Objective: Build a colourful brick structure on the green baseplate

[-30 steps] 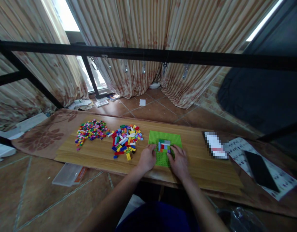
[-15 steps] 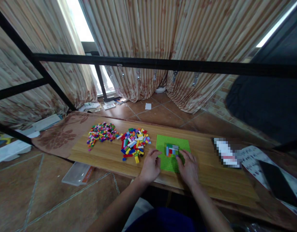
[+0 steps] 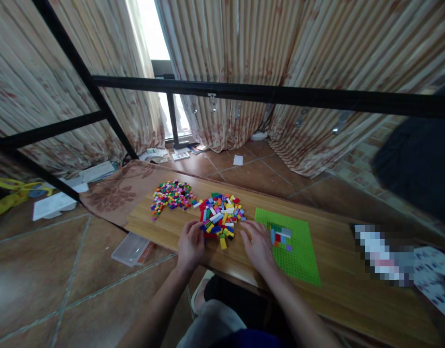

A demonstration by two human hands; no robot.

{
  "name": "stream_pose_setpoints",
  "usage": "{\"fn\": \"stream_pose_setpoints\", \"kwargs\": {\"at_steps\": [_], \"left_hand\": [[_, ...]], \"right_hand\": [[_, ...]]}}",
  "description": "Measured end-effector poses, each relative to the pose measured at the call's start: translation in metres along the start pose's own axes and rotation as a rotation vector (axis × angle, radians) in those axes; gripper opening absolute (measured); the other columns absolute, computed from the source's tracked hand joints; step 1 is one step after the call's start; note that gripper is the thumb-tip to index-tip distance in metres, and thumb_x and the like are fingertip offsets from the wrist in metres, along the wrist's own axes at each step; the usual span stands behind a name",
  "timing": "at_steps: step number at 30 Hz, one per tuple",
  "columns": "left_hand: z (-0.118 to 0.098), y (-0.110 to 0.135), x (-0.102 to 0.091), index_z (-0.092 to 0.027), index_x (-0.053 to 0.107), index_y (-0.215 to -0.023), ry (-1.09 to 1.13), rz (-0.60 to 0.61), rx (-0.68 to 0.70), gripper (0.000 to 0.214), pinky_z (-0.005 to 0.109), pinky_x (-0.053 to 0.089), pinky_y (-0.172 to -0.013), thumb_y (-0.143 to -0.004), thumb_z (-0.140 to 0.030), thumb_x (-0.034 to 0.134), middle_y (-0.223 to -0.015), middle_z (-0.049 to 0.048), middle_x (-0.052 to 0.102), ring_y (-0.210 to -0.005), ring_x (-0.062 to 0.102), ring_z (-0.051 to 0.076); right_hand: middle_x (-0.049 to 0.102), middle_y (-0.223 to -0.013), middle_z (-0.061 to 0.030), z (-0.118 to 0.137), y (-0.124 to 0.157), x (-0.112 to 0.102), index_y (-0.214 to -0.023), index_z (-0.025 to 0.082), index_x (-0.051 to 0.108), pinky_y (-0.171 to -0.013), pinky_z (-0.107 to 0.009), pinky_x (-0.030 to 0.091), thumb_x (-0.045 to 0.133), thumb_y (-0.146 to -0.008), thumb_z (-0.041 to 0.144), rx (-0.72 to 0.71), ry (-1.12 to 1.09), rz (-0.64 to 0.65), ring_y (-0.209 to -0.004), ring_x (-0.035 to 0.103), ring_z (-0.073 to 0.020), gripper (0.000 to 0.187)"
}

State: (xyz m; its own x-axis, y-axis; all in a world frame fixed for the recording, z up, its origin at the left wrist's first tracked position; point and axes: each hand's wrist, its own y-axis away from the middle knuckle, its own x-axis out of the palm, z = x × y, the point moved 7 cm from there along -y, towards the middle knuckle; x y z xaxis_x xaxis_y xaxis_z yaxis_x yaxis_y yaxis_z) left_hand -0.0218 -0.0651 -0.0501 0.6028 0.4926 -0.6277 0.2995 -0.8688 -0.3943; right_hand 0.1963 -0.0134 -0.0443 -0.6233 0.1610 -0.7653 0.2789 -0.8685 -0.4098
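Observation:
A green baseplate (image 3: 298,251) lies on the wooden board (image 3: 164,227), with a small cluster of red, blue, grey and purple bricks (image 3: 280,235) built on it. Left of it sits a pile of larger mixed bricks (image 3: 220,215), and further left a pile of small studs (image 3: 170,195). My left hand (image 3: 191,244) rests at the near left edge of the larger pile, fingers curled, with nothing I can make out in them. My right hand (image 3: 256,243) lies flat with fingers spread between that pile and the baseplate, holding nothing.
A black metal frame (image 3: 244,92) crosses in front of striped curtains. A clear plastic box (image 3: 130,249) lies on the tiled floor below the board. A blurred-out item (image 3: 383,253) and a printed sheet (image 3: 437,278) lie at the right. Papers sit on the floor at left.
Both hands left the baseplate and moved left to the larger brick pile. My head turned left, so everything shifted right in view.

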Motion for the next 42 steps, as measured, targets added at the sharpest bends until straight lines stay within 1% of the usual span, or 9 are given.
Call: {"fn": "stream_pose_setpoints", "kwargs": {"at_steps": [7, 13, 19, 23, 27, 31, 35, 39, 42], "left_hand": [[0.006, -0.010, 0.006, -0.019, 0.065, -0.106, 0.002, -0.021, 0.030, 0.023, 0.037, 0.051, -0.092, -0.087, -0.020, 0.050, -0.111, 0.0093, 0.060, -0.104, 0.060, 0.022], [0.013, -0.009, 0.010, -0.018, 0.065, -0.104, 0.046, -0.028, -0.001, 0.023, 0.039, 0.051, -0.092, -0.087, -0.021, 0.051, -0.110, 0.0100, 0.060, -0.103, 0.060, 0.022], [0.008, -0.012, 0.004, -0.018, 0.065, -0.104, 0.057, -0.054, -0.023, 0.024, 0.040, 0.050, -0.094, -0.085, -0.024, 0.053, -0.110, 0.0103, 0.060, -0.104, 0.060, 0.023], [-0.019, -0.011, -0.001, -0.018, 0.066, -0.105, 0.158, -0.087, -0.014, 0.025, 0.039, 0.048, -0.095, -0.085, -0.030, 0.057, -0.110, 0.0099, 0.062, -0.105, 0.060, 0.023], [-0.055, 0.000, 0.032, -0.017, 0.066, -0.106, 0.518, 0.187, -0.166, 0.030, 0.032, 0.052, -0.081, -0.082, -0.034, 0.060, -0.098, 0.0076, 0.068, -0.089, 0.065, 0.020], [-0.086, 0.024, 0.078, -0.015, 0.070, -0.089, 0.879, 0.484, -0.379, 0.025, 0.025, 0.050, -0.065, -0.075, -0.036, 0.067, -0.075, 0.0027, 0.068, -0.068, 0.061, 0.014], [-0.101, 0.039, 0.105, -0.015, 0.070, -0.079, 0.943, 0.617, -0.513, 0.023, 0.021, 0.043, -0.054, -0.067, -0.035, 0.072, -0.064, -0.0008, 0.064, -0.054, 0.053, 0.010], [-0.114, 0.044, 0.116, -0.016, 0.068, -0.073, 0.828, 0.679, -0.439, 0.014, 0.022, 0.043, -0.055, -0.072, -0.030, 0.064, -0.062, -0.0004, 0.063, -0.056, 0.055, 0.011], [-0.124, 0.044, 0.117, -0.017, 0.068, -0.073, 0.719, 0.681, -0.346, 0.014, 0.023, 0.045, -0.059, -0.076, -0.027, 0.059, -0.066, 0.0010, 0.065, -0.062, 0.058, 0.014]], "right_hand": [[0.064, -0.107, -0.0101, 0.010, -0.056, 0.033, -0.108, 0.019, 0.067, -0.089, -0.037, 0.041, 0.052, -0.088, 0.019, 0.017, 0.110, 0.137, -0.100, 0.052, -0.0252, 0.025], [0.064, -0.099, -0.0092, 0.007, -0.072, 0.046, -0.093, 0.020, 0.069, -0.088, -0.036, 0.039, 0.054, -0.086, 0.018, 0.090, 0.139, 0.182, -0.097, 0.051, -0.0249, 0.016], [0.066, -0.093, -0.0071, 0.005, -0.064, 0.031, -0.085, 0.021, 0.066, -0.087, -0.035, 0.041, 0.053, -0.087, 0.019, 0.148, 0.032, 0.103, -0.095, 0.055, -0.0235, 0.013], [0.068, -0.091, -0.0052, 0.002, -0.032, 0.006, -0.093, 0.020, 0.065, -0.081, -0.034, 0.045, 0.050, -0.089, 0.026, 0.291, -0.341, -0.024, -0.088, 0.060, -0.0209, 0.016], [0.069, -0.085, -0.0029, 0.003, 0.020, -0.010, -0.095, 0.019, 0.064, -0.073, -0.029, 0.048, 0.058, -0.085, 0.035, 0.489, -0.758, -0.092, -0.079, 0.062, -0.0176, 0.020], [0.066, -0.078, -0.0015, 0.003, 0.060, -0.025, -0.092, 0.019, 0.064, -0.069, -0.028, 0.050, 0.061, -0.083, 0.037, 0.602, -0.901, -0.105, -0.073, 0.062, -0.0161, 0.020], [0.067, -0.077, -0.0010, -0.007, 0.079, -0.043, -0.101, 0.021, 0.062, -0.068, -0.029, 0.051, 0.059, -0.084, 0.034, 0.591, -0.793, -0.095, -0.073, 0.064, -0.0169, 0.021], [0.070, -0.084, -0.0016, -0.017, 0.089, -0.052, -0.127, 0.025, 0.051, -0.068, -0.032, 0.053, 0.052, -0.088, 0.029, 0.523, -0.555, 0.037, -0.070, 0.065, -0.0170, 0.039], [0.069, -0.104, -0.0058, -0.017, 0.089, -0.060, -0.135, 0.027, 0.046, -0.080, -0.038, 0.053, 0.052, -0.086, 0.024, 0.373, -0.362, 0.068, -0.089, 0.066, -0.0207, 0.049]]}}
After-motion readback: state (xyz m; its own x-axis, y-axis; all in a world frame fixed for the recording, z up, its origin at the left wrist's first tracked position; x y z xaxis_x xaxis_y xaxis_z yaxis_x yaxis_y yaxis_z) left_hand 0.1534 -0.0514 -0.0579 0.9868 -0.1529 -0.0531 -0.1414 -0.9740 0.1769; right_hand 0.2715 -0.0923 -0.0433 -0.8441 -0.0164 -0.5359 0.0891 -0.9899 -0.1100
